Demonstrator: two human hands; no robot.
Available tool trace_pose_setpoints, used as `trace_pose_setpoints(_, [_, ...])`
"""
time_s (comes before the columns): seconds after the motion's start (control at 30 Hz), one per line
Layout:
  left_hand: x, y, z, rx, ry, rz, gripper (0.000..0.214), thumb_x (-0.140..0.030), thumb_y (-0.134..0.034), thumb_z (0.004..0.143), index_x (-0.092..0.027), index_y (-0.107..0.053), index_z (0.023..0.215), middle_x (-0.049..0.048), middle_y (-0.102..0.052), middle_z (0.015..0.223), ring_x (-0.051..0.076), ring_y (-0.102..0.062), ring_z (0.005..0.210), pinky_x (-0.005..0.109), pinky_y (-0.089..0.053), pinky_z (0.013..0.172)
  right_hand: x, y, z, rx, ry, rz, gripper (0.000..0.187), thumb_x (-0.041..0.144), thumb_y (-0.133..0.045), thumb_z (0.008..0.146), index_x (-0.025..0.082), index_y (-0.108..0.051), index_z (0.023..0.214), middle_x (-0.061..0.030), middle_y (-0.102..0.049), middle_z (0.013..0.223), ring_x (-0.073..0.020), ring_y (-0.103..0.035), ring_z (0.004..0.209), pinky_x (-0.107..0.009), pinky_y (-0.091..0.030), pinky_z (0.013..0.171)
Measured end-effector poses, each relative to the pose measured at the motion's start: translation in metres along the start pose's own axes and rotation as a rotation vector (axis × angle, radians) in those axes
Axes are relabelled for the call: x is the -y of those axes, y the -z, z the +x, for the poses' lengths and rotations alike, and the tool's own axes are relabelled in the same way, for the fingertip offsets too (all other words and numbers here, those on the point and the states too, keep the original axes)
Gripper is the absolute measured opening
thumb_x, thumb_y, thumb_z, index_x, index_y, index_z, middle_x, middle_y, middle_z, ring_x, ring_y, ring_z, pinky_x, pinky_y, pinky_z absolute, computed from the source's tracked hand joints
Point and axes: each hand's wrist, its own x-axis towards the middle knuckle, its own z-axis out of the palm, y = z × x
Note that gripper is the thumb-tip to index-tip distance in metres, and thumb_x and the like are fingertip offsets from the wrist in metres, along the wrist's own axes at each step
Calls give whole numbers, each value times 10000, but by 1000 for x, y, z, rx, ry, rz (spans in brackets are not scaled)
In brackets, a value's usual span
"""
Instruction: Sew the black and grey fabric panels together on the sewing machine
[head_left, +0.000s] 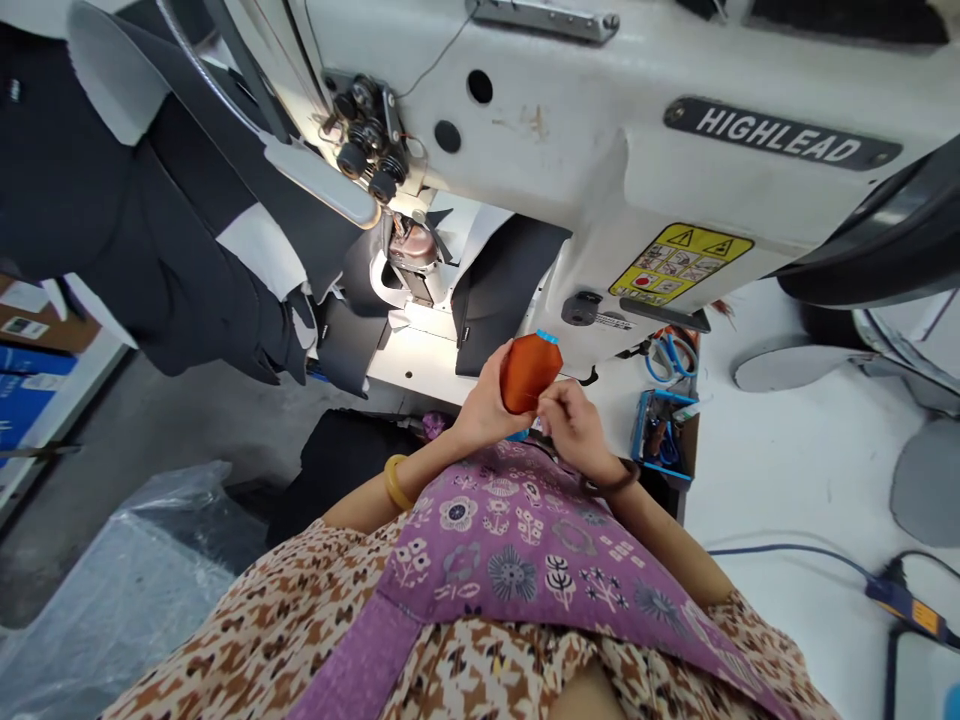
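Observation:
My left hand (485,402) is wrapped round a spool of orange thread (530,372) with blue ends, held just in front of the sewing machine's bed. Close against the spool's lower right side is my right hand (571,425), its thumb and fingertips pinched together. A fine strand seems to run from the spool to those fingertips. Beyond my hands stands a white sewing machine (517,130), its lamp shining on the presser foot area (412,245). Dark fabric (510,285) lies on the bed to the right of the needle.
Blue-handled scissors (670,357) and a small blue box of tools (664,436) sit on the white table (757,480) at right. A cable (795,550) crosses that table. Dark cut pieces (150,220) hang in a pile at left. Clear plastic sheeting (127,600) covers something lower left.

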Motion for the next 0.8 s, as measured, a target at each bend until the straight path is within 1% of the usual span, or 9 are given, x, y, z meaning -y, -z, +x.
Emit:
trace_pose_setpoints(0.1, [-1,0,1,-22,15,-64,992,-269,-726,581,-187,-173,1401,143,-421,1334,275,-496,1152,420,-414,992,7,11,0,21,-44,265,255,422,-415,905,196,-399,789,46,-486,539,-80,-480,448,-200,-390,448])
trace_pose_setpoints(0.17, [-3,0,1,-14,45,-140,997,-291,-734,588,-200,-165,1401,118,-472,1256,246,-539,1064,401,-455,934,8,16,0,12,-53,290,315,488,-403,902,189,-431,807,23,-545,606,-74,-491,437,-198,-366,418])
trace_pose_setpoints(0.23, [-5,0,1,-5,73,-188,982,-301,-741,589,-210,-185,1394,97,-495,1207,232,-550,1029,387,-466,912,5,19,1,-62,-86,200,311,489,-427,891,187,-468,824,11,-569,666,-64,-468,413,-205,-342,397])
trace_pose_setpoints(0.3, [-7,-1,-1,1,92,-207,966,-287,-739,590,-217,-203,1391,90,-504,1186,234,-552,1021,384,-467,905,2,18,2,-140,-40,15,234,419,-521,851,187,-513,819,-3,-574,723,-66,-470,457,-221,-374,440])
trace_pose_setpoints(0.43, [-12,-5,-4,28,94,-223,959,-248,-702,598,-194,-182,1402,107,-503,1207,245,-558,1014,387,-478,880,2,13,3,-143,176,-274,95,283,-565,830,194,-573,798,-25,-574,772,-94,-492,586,-246,-420,558])
trace_pose_setpoints(0.53, [-14,-6,-5,6,30,-147,961,-240,-692,584,-152,-189,1398,149,-424,1329,287,-495,1147,413,-429,971,2,10,2,-127,220,-375,105,236,-511,863,193,-556,779,-32,-568,765,-114,-521,662,-246,-410,578])
trace_pose_setpoints(0.67, [-12,-5,-5,-52,-53,-2,957,-266,-701,589,-178,-206,1404,151,-319,1437,326,-356,1303,447,-339,1066,2,8,1,-68,212,-310,149,249,-433,875,195,-463,740,-44,-556,763,-133,-537,710,-255,-414,600])
trace_pose_setpoints(0.73, [-11,-5,-4,-66,-59,45,976,-298,-714,592,-181,-203,1415,152,-343,1421,335,-355,1307,453,-353,1056,5,8,-1,-37,143,-213,148,274,-407,876,197,-421,750,-40,-559,759,-128,-543,684,-252,-420,591])
trace_pose_setpoints(0.8, [-11,-5,-4,-71,-50,98,983,-315,-716,596,-177,-203,1423,154,-384,1381,342,-377,1290,461,-374,1039,11,11,-4,21,49,-134,143,291,-387,881,200,-395,771,-5,-530,674,-107,-513,580,-231,-399,535])
